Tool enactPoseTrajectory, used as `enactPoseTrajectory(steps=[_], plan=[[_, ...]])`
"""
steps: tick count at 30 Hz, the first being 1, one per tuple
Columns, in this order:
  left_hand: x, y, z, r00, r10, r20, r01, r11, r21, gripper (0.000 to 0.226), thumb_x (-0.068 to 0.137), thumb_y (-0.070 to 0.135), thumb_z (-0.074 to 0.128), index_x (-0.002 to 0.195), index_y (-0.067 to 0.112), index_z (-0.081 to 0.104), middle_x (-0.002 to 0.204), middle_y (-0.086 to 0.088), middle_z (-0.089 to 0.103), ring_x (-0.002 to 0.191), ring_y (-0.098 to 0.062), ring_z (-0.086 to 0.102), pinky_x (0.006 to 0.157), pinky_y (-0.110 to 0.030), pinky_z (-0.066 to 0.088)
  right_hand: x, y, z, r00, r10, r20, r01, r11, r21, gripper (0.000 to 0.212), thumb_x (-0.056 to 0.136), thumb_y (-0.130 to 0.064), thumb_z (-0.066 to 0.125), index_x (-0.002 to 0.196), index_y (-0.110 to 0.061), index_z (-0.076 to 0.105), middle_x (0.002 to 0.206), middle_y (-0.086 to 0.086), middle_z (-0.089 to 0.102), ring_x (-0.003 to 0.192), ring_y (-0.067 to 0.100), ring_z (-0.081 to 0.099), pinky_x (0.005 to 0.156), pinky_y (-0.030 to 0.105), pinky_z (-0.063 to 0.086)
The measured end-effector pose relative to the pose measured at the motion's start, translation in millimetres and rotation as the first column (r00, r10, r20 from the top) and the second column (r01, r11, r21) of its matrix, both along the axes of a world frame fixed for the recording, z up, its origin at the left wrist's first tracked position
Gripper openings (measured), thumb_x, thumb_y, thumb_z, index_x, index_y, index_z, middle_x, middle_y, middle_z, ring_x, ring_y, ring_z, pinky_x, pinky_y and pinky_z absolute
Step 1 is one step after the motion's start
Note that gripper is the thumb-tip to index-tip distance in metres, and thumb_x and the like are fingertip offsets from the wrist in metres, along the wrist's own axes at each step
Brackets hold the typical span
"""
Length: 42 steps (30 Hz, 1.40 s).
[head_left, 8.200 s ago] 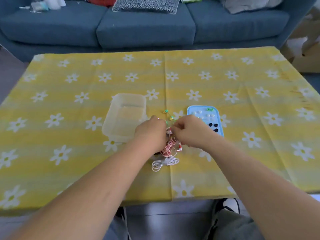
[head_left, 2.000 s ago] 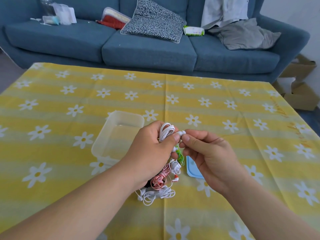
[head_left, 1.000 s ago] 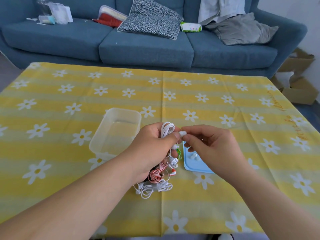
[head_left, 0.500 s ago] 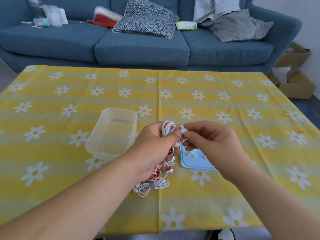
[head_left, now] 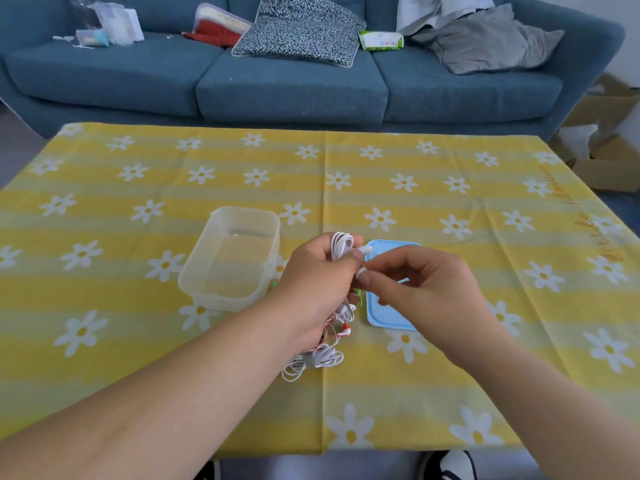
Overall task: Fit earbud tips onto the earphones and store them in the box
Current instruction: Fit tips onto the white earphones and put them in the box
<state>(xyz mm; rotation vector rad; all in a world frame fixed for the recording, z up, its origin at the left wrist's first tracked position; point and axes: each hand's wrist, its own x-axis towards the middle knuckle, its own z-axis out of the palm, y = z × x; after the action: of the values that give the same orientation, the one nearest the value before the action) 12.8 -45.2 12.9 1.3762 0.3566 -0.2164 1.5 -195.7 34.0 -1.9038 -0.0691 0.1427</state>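
White earphones (head_left: 341, 242): a bundle of coiled cables. One white loop stands above the fist, and red-and-white and green strands hang below it. The lowest white coil (head_left: 313, 363) lies on the tablecloth (head_left: 450, 168).
Left hand (head_left: 311, 289): fingers are curled round the bundle with the thumb laid across it. It is held up between the clear box and the blue tray.
Right hand (head_left: 426, 292): thumb and forefinger pinch a small white piece (head_left: 362, 271) right against the left thumb. Whether it is a tip or a bud cannot be told. The other fingers are loosely bent.
Earbud (head_left: 365, 250): white, it pokes out above the left thumb, clear of the right fingertips.
Change in half a second: the right pinch sat up at that top earbud and now sits just below it.
Change over eight seconds: the bundle lay on the cloth under both hands and is now lifted.
Clear box (head_left: 207, 271): open-topped, on the cloth just left of the left hand.
Blue tray (head_left: 388, 322): on the cloth beneath the right hand and mostly hidden by it.
Background: a blue sofa (head_left: 291, 81) strewn with cushions.
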Motion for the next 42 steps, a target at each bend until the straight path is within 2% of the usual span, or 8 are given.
enactPoseTrajectory(steps=[6,16,21,29,33,35,38,42], plan=[[-1,-1,4,0.999,-0.026,-0.03,0.022,0.992,-0.126,0.012,0.096,0.014,0.067,0.098,0.02,0.078,0.082,-0.009,0.071,0.074,-0.025,0.064,0.091,-0.051,0.058,-2,1,2,0.999,-0.029,-0.014,0.03,0.999,0.033,0.015,0.08,-0.007,0.084,0.086,-0.02,0.079,0.077,-0.004,0.079,0.075,0.011,0.076,0.07,0.021,0.055],[-4,5,8,0.997,0.081,-0.009,-0.081,0.994,-0.067,0.012,0.096,0.02,0.071,0.1,0.009,0.067,0.075,-0.011,0.065,0.061,-0.027,0.071,0.074,-0.048,0.065,3,-5,3,0.994,-0.077,-0.071,0.088,0.981,0.171,0.012,0.078,-0.007,0.086,0.085,-0.009,0.077,0.073,0.006,0.077,0.062,0.012,0.068,0.058,0.016,0.05],[-9,8,13,0.99,-0.118,0.07,0.111,0.989,0.099,0.01,0.1,0.024,0.064,0.102,0.017,0.072,0.08,-0.007,0.066,0.066,-0.022,0.074,0.064,-0.036,0.058,7,-11,-1,0.975,-0.096,-0.199,0.153,0.943,0.297,0.012,0.078,-0.005,0.084,0.086,-0.001,0.076,0.08,0.019,0.074,0.069,0.024,0.07,0.065,0.031,0.058],[-6,0,8,0.969,-0.237,0.075,0.22,0.958,0.184,0.008,0.097,0.019,0.069,0.103,0.018,0.074,0.073,-0.006,0.073,0.068,-0.021,0.07,0.064,-0.036,0.054,14,-26,-3,0.944,0.002,-0.33,0.123,0.926,0.358,0.012,0.089,-0.006,0.073,0.095,0.003,0.075,0.082,0.015,0.075,0.073,0.023,0.069,0.065,0.03,0.057],[-2,-10,2,0.975,-0.218,0.031,0.207,0.954,0.216,0.004,0.093,0.025,0.073,0.092,0.027,0.076,0.07,-0.004,0.075,0.072,-0.027,0.071,0.069,-0.045,0.047,26,-51,-8,0.956,-0.212,-0.204,0.228,0.972,0.059,0.009,0.094,-0.011,0.068,0.094,-0.006,0.075,0.075,0.012,0.075,0.061,0.019,0.066,0.056,0.032,0.054],[-4,-17,0,0.977,-0.213,-0.005,0.208,0.952,0.226,0.004,0.094,0.024,0.072,0.092,0.026,0.075,0.072,-0.008,0.076,0.063,-0.02,0.069,0.064,-0.035,0.045,30,-64,-21,0.949,-0.298,-0.102,0.277,0.945,-0.174,0.011,0.09,-0.011,0.065,0.086,-0.013,0.074,0.072,0.008,0.074,0.059,0.018,0.066,0.056,0.034,0.055],[-8,-24,1,0.974,-0.223,-0.047,0.228,0.941,0.251,0.006,0.097,0.019,0.069,0.103,0.018,0.072,0.078,-0.015,0.076,0.046,-0.008,0.062,0.04,-0.016,0.04,29,-67,-44,0.968,-0.233,-0.089,0.175,0.888,-0.425,0.01,0.085,-0.013,0.066,0.077,-0.016,0.072,0.071,0.002,0.071,0.068,0.022,0.068,0.06,0.032,0.054],[-11,-29,-4,0.967,-0.253,-0.043,0.255,0.936,0.243,0.007,0.096,0.014,0.07,0.103,0.014,0.072,0.083,-0.008,0.07,0.056,-0.009,0.069,0.047,-0.018,0.05,29,-62,-65,0.98,-0.167,-0.107,0.075,0.811,-0.58,0.005,0.082,-0.017,0.069,0.081,-0.012,0.071,0.079,0.002,0.069,0.07,0.021,0.063,0.055,0.025,0.045]])
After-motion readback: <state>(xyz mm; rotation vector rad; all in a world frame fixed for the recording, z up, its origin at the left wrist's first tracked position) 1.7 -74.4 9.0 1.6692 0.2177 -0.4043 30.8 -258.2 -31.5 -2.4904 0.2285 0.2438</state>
